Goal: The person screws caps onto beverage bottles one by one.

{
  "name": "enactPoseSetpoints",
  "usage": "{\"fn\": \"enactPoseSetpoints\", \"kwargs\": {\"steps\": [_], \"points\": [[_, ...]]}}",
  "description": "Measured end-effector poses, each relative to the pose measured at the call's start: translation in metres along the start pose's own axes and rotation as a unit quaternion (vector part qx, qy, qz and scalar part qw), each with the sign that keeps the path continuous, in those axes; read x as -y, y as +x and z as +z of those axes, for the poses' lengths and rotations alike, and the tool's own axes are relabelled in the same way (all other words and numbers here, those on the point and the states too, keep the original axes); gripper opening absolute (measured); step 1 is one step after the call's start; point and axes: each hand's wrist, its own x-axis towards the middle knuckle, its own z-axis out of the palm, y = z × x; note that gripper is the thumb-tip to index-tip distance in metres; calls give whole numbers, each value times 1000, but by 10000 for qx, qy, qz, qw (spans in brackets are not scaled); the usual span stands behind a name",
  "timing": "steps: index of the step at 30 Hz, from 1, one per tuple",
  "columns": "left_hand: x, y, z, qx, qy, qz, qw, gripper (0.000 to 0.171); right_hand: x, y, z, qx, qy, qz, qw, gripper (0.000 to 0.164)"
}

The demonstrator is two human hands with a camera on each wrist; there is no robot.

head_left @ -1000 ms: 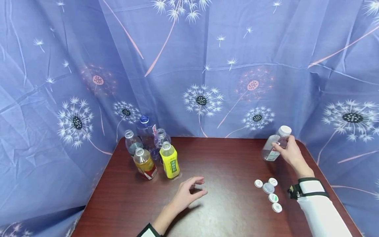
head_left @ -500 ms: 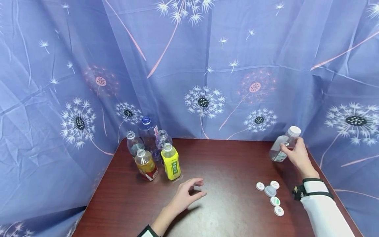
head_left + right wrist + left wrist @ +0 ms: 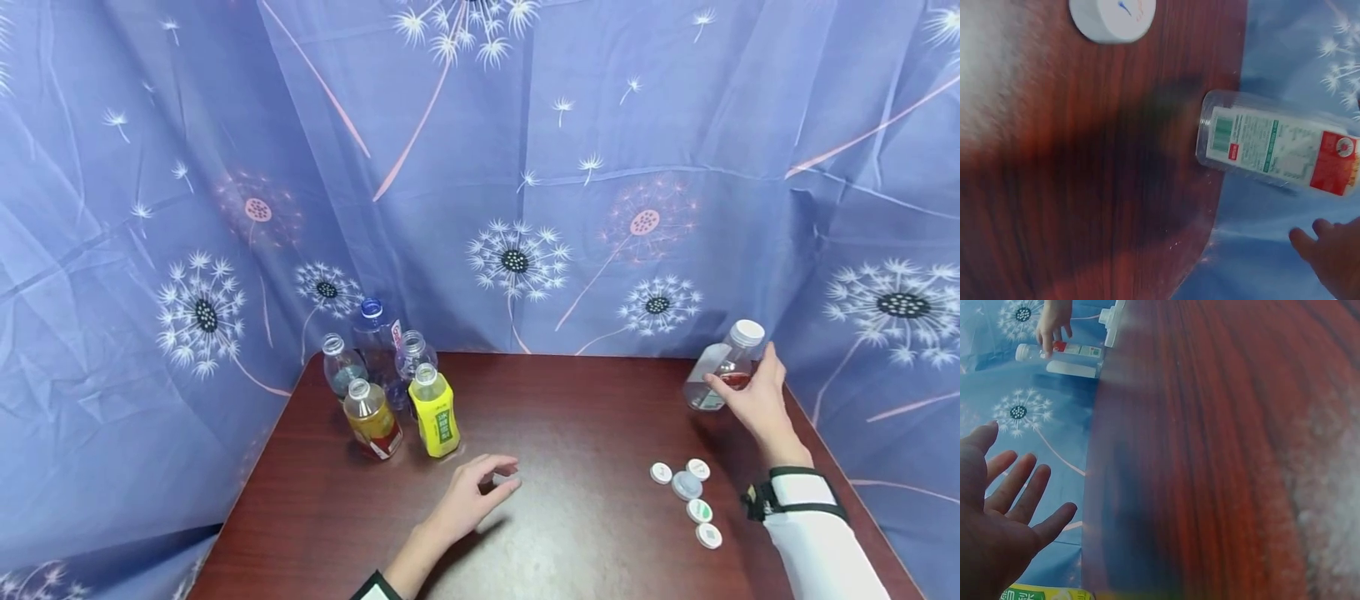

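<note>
A clear square-sided bottle (image 3: 708, 368) with a white cap stands at the back right of the table. Its label (image 3: 1266, 147), white with red and green print, faces the right wrist camera. My right hand (image 3: 759, 404) is beside it, thumb and fingers spread apart; the head view has the thumb overlapping the bottle. A gap shows between the fingertips and the bottle in the right wrist view. My left hand (image 3: 467, 493) hovers over the front of the table, fingers loosely bent and holding nothing, near a yellow-labelled bottle (image 3: 435, 417).
Several uncapped bottles cluster at the back left, including a tall blue one (image 3: 372, 337) and one with an orange-red label (image 3: 372, 421). Several loose bottle caps (image 3: 687, 485) lie to the right, in front of the capped bottle. A patterned blue curtain (image 3: 585, 250) hangs around the table.
My right hand has let go of the capped bottle: the fingers have opened and drawn off to the right. The left hand stays in place. The head view has shifted slightly.
</note>
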Motion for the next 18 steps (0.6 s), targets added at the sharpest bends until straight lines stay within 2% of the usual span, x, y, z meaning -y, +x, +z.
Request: {"fn": "enactPoseSetpoints", "kwargs": {"steps": [4,10,13,18], "points": [[-2,-2,-1,26,-106,-48,9999,34,14,-16,-2,-513,-50,-27,9987,99],[-6,-2,-2,-115,-251,-22,9996,32,46,-35,0,-1194,10,-459,9918,69],[-7,-2,-1,-190,-315,23,9993,32,62,-46,2,-1251,21,-628,9902,58],[-10,-4,3,-187,-407,33,9990,32,88,-67,2,-1036,-110,-1022,9893,50]]}}
